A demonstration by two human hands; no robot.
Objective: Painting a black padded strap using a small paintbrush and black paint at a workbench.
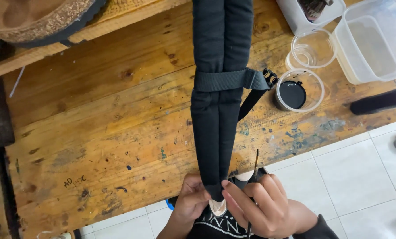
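Both hands sit at the near edge of the bench (96, 132), where wood gives way to white floor tiles (361, 177).

Left hand (192, 201): fingers curled, pinching the near tip of the straps (220, 88) from its left side. Right hand (260, 206): closed on the same tip from the right, with a thin brush (256, 164) gripped between the fingers, bristle end pointing away toward the bench. A pale patch shows under the strap tip, between the hands; cannot tell what it is.

The straps: two black padded lengths lying side by side, running straight away from the hands up the bench and out of view at the top. A black webbing band (231, 79) crosses them about midway, buckle on its right.

Left of the straps: a wide stretch of bare, paint-flecked wood. Right of them, near the band: a clear cup (300, 90) with a black disc inside, a second clear cup (313, 48) beyond it, then a clear tub (375, 40). Far left of the straps, a cork-edged round piece (38, 20).
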